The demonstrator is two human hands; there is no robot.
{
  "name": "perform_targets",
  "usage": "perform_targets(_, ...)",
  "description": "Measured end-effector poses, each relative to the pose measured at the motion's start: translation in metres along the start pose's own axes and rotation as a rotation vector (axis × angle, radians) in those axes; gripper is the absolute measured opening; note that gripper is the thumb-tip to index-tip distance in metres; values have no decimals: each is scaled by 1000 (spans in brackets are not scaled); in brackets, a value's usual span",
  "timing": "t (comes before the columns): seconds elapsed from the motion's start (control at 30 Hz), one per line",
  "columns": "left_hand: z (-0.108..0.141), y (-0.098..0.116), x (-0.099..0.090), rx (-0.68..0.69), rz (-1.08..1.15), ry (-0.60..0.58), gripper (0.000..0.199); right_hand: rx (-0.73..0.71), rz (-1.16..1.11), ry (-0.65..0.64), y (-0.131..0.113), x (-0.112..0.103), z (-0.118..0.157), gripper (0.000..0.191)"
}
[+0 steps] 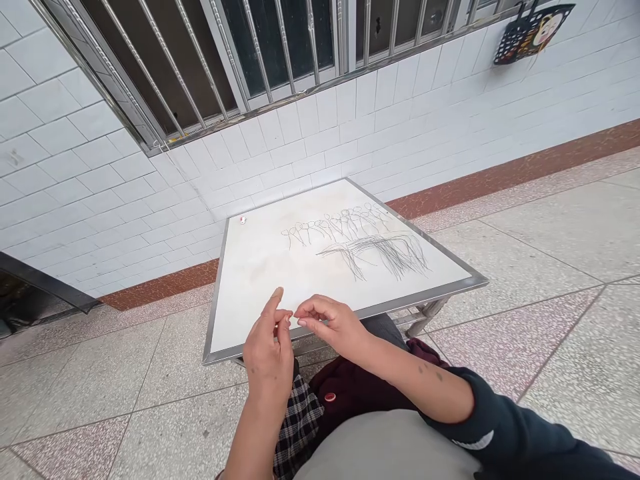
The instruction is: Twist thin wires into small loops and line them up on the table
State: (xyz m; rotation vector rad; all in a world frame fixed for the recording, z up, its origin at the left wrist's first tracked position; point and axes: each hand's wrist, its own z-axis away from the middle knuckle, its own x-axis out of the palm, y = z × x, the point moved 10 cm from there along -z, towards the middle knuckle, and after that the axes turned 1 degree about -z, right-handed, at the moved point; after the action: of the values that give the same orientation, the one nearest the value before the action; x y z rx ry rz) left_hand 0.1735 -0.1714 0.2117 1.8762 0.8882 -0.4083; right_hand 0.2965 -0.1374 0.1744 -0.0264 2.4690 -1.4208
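My left hand (pixel 269 347) and my right hand (pixel 336 325) meet above the table's near edge, their fingertips almost touching. Thumb and finger are pinched together on each; whatever lies between them is too small to make out. Beyond them, on the white tabletop (pixel 250 287), a loose bundle of thin dark strands (pixel 385 250) lies to the right. Behind that bundle runs a row of several similar thin strands, each bent into a loop (pixel 327 223) at one end with loose tails.
A small red-and-white item (pixel 243 219) sits at the table's far left corner. Grey metal trim (pixel 425 291) edges the table, which stands against a tiled wall (pixel 320 143) under a barred window. Maroon cloth (pixel 350 387) with a small red ring (pixel 330 397) covers my lap. A patterned bag (pixel 533 33) hangs upper right.
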Motion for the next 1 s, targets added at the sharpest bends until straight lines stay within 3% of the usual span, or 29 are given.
perform_targets(0.3,1,-7,5,-61,102,-33,38,4,-14,53,0,-1,1,6)
perform_targets(0.57,-5,-15,5,-109,202,-149,39,304,-585,-216,27,24,8,21)
perform_targets(0.73,-5,-14,3,-102,216,-116,37,328,-588,-239,30,29,11,24)
perform_targets(0.9,-4,-15,7,-72,205,-171,38,326,-524,-182,33,28,10,22)
perform_targets(1.0,-5,-20,1,-99,225,-128,38,333,-551,-225,32,32,12,22)
